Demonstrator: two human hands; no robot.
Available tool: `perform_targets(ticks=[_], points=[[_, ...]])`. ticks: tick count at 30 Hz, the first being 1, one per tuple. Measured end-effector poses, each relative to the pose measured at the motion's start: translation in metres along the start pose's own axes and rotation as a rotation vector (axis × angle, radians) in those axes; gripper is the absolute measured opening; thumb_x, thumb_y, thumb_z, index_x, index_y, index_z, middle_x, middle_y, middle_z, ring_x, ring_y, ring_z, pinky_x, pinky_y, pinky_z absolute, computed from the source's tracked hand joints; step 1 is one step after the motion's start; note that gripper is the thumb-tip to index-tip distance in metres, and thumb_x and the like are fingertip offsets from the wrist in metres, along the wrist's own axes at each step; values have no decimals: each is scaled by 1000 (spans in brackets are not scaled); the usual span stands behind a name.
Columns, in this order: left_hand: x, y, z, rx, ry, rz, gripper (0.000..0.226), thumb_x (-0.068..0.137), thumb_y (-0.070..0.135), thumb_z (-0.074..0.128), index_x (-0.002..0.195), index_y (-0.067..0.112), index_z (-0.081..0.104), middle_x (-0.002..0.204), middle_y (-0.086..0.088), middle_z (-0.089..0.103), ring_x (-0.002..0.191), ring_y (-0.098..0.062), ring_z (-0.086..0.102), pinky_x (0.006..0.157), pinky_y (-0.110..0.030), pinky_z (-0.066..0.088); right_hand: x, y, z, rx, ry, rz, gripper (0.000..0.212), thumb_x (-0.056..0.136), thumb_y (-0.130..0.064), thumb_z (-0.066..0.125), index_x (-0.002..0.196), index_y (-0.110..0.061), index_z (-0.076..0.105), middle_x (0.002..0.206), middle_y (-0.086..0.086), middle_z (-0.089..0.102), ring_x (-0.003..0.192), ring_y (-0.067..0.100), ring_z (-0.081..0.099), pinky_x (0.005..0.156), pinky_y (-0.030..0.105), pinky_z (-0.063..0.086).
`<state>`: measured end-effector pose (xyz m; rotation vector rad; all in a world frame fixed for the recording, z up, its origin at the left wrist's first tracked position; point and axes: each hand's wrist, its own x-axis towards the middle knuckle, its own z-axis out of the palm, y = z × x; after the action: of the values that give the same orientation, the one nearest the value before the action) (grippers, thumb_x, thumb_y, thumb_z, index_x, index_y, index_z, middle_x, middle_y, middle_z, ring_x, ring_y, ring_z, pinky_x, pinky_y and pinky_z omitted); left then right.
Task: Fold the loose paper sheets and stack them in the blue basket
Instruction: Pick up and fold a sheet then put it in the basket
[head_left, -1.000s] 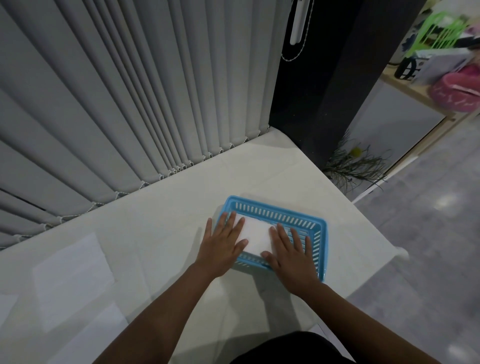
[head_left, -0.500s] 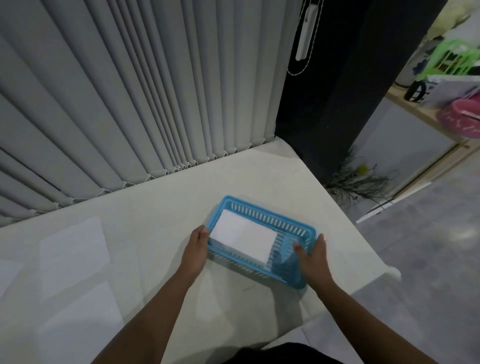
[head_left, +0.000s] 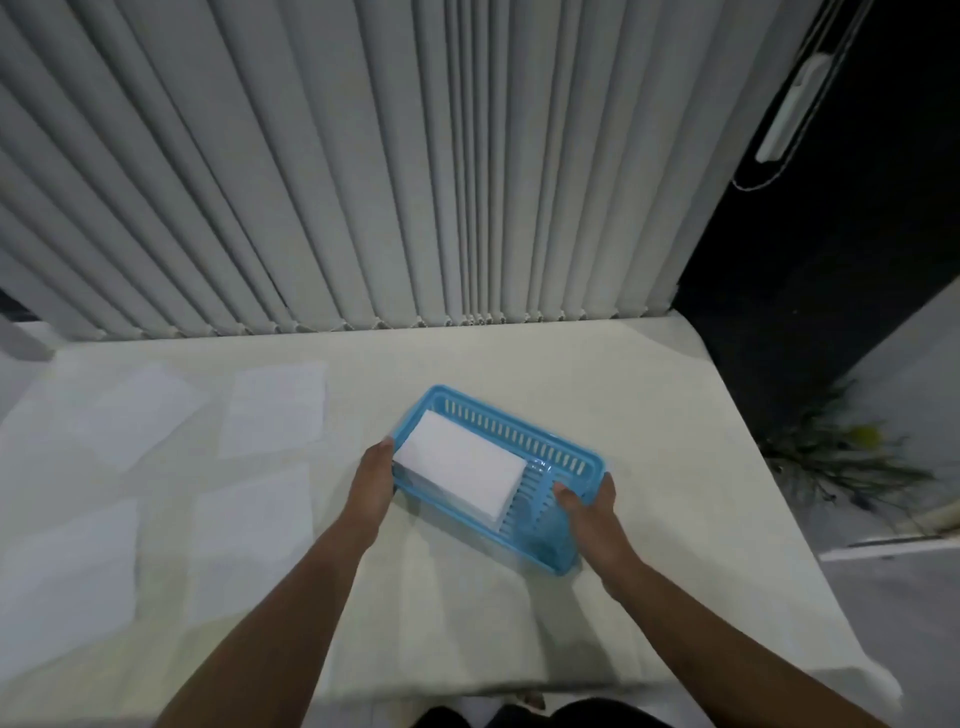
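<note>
A blue plastic basket with slotted sides (head_left: 566, 457) sits on a pale cream table (head_left: 519, 623), a bit right of the middle. It is turned at a slant, so one short end points to the far left and the other to the near right. Its near right end looks lifted a little off the table, but that is hard to tell.

Inside the basket lies a stack of folded white paper (head_left: 460, 475). The stack fills the left part of the basket. The right part shows the bare blue floor with its ribs.

The left hand (head_left: 371, 480) is wrapped around the left short end of the basket, with the thumb at the rim just beside the paper stack. The right hand (head_left: 589, 512) grasps the right short end. Its thumb rests inside the basket on the blue floor, and its fingers go around the outside of the rim. Both bare arms reach in from the near edge.

On the left side of the table lie flat loose white paper sheets (head_left: 272, 408), well apart from the basket. Some are far and some are near. They are pale and hard to see against the table.

Behind the table hang grey vertical blinds (head_left: 363, 156). To the right is a dark wall (head_left: 831, 234), and near the floor there is a dry spiky plant (head_left: 841, 457).
</note>
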<state>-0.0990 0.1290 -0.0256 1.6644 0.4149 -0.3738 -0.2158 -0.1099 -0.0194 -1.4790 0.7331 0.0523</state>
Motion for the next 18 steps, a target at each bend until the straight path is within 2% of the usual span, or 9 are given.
perform_targets(ticks=[3,5,8,11,13,15,18], points=[[10,5,-28,-90,87,-64,26,99,41,37,104,20,52,90,2,55,86,-14,54,91,-39,46,3,-6,28,-22,-97,66,57,93,-28,59,140,-19,27,124,7,58,104,22,62,95,48,51],[17,10,-43,-140,119,-79,25,99,39,38,105,18,51,90,1,55,84,-14,54,90,-38,45,6,-9,42,-40,-140,61,54,93,-28,60,137,-21,30,121,6,60,101,21,64,94,50,52],[25,14,-60,-133,152,-84,31,99,39,39,116,15,50,109,-7,54,101,-21,52,99,-40,42,10,-11,58,-27,-182,63,48,92,-26,61,132,-23,34,116,4,61,98,18,65,91,48,54],[26,9,-70,45,179,-14,39,101,38,35,127,13,51,128,-11,52,114,-22,48,103,-34,34,9,-11,69,-47,-178,69,56,91,-26,62,137,-19,31,126,10,59,106,25,63,97,51,50],[22,3,-75,219,199,35,47,102,37,30,134,7,49,139,-13,49,127,-27,46,108,-35,31,10,-10,70,-266,-74,-30,67,90,-30,64,144,-13,27,138,14,52,121,32,54,106,50,41],[16,-5,-79,323,233,86,50,103,36,28,140,5,41,147,-14,43,136,-29,40,114,-37,26,11,-12,70,-581,14,-185,77,89,-37,62,150,-12,21,153,15,33,137,34,34,115,46,26],[9,-16,-88,396,325,94,50,102,34,30,143,7,39,149,-14,41,138,-30,38,117,-40,24,11,-20,75,-834,14,-366,81,91,-47,54,153,-18,11,162,7,7,146,31,11,118,44,13]])
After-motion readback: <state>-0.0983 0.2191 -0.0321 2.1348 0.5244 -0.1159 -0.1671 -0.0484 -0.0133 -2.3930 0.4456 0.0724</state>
